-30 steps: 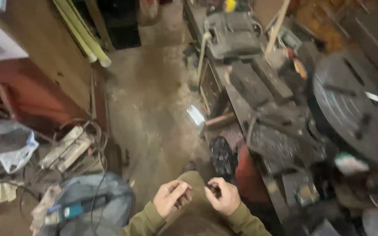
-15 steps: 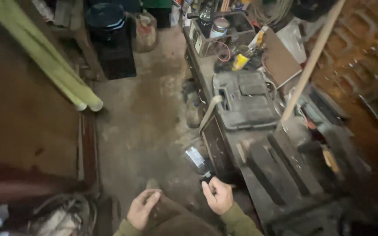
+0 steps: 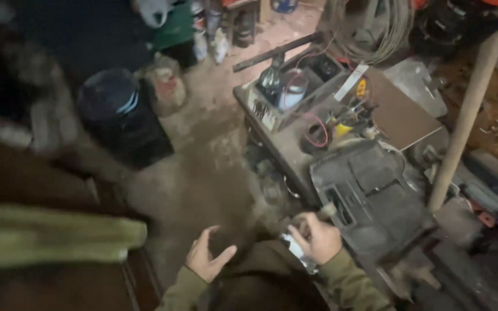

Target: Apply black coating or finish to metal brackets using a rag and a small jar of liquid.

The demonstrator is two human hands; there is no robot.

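Small dark object (image 3: 305, 220): we find it pinched in the fingers of our right hand, low in the view and just beside the front edge of the bench; blur hides what kind of part it is.

Going left to right, a pale green bundle (image 3: 53, 235) lies blurred at the left edge. Behind it a dark round bin (image 3: 109, 95) stands on the dusty floor (image 3: 203, 167). Our left hand (image 3: 206, 256) hovers above that floor with its fingers curled loosely and apart, holding nothing. Our right hand (image 3: 317, 237) sits near it, closed narrow around the small dark object. Beyond this hand, the bench (image 3: 286, 147) carries a black moulded case (image 3: 376, 193), with a tray of wires and tools (image 3: 295, 86) farther back. A wooden pole (image 3: 468, 109) stands tilted at the right.
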